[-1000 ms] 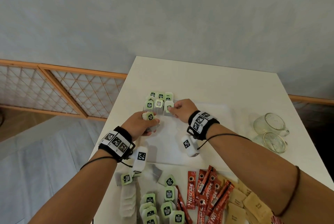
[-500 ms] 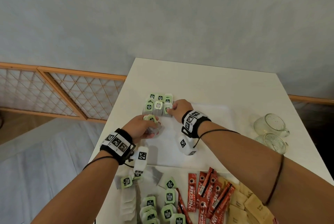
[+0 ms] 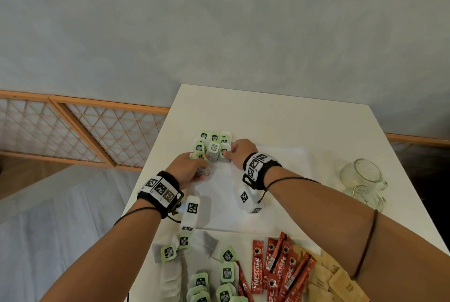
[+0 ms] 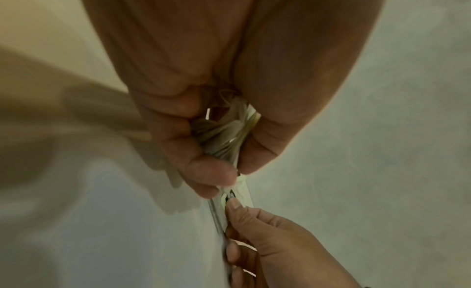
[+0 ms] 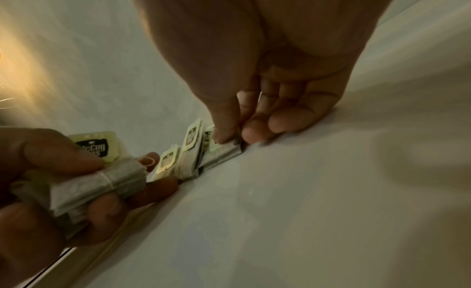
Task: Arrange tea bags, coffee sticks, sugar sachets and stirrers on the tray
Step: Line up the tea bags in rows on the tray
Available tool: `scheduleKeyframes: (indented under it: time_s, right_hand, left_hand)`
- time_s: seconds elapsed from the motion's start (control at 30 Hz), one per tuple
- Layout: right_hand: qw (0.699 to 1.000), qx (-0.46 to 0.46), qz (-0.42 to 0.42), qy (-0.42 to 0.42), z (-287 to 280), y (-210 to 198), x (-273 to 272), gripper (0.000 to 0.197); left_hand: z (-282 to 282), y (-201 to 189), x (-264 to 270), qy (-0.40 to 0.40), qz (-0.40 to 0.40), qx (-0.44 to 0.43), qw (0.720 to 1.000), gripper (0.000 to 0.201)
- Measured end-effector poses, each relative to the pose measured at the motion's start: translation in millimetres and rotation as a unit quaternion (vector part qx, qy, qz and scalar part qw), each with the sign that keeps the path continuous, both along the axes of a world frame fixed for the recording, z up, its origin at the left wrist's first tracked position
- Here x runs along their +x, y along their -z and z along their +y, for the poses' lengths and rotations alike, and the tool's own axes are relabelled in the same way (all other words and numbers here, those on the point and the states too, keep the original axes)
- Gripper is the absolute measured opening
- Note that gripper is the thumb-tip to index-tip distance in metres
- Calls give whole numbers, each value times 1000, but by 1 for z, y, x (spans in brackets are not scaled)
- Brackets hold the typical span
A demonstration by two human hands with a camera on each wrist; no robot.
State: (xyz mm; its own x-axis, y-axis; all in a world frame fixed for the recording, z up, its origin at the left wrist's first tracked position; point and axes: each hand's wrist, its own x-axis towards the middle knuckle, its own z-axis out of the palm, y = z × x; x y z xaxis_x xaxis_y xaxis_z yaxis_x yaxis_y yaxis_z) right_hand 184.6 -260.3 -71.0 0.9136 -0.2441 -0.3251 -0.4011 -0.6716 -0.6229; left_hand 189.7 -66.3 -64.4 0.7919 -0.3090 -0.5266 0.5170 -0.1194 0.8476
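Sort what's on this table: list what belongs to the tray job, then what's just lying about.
Belongs to the job:
white rectangular tray
green-tagged paper tea bags
red Nescafe coffee sticks
brown paper sugar sachets

Just lying about:
two clear glass cups
wooden lattice panel

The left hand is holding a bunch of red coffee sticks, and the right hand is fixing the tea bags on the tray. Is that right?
Not quite. The left hand holds a bunch of tea bags, not coffee sticks; the right wrist view shows it. The right hand is indeed fixing tea bags on the tray.

white table (image 3: 280, 116), tray (image 3: 287, 162), loose tea bags (image 3: 227, 271), coffee sticks (image 3: 280, 265), two glass cups (image 3: 362, 175)
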Motion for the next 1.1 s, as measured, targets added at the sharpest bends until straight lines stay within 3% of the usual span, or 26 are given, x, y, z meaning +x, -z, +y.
scheduleKeyframes:
  time_s: [0.13,0.3,0.43,0.5,0.67,0.93,1.1]
  right_hand:
    - [1000,3,-9,10,-2,-1,-2,27]
    - [998,12,-26,48,-5,2,-9,49]
    - [999,17,-32,6,-3,2,-11,12]
    - [999,19,-22,-32,2,0,-13,4]
    - [998,18,-21,-65,13,-3,-11,20]
    - [998,25,-38,-48,17,-7,-16,17]
    - [981,129,-45,-141,23,-19,-37,28]
  left_hand:
    - [2,-2,2,6,-8,1,1000,18]
    - [8,-1,-4,12,-9,-10,1000,15]
    - [12,2,-9,12,-2,-13,1000,16]
    - [12,2,-11,9,2,-13,1000,17]
    - [12,-2,-14,21,2,-23,1000,20]
    - [24,-11,-19,57,2,-57,997,30]
    - [28,-13,-23,78,-33,-35,996,23]
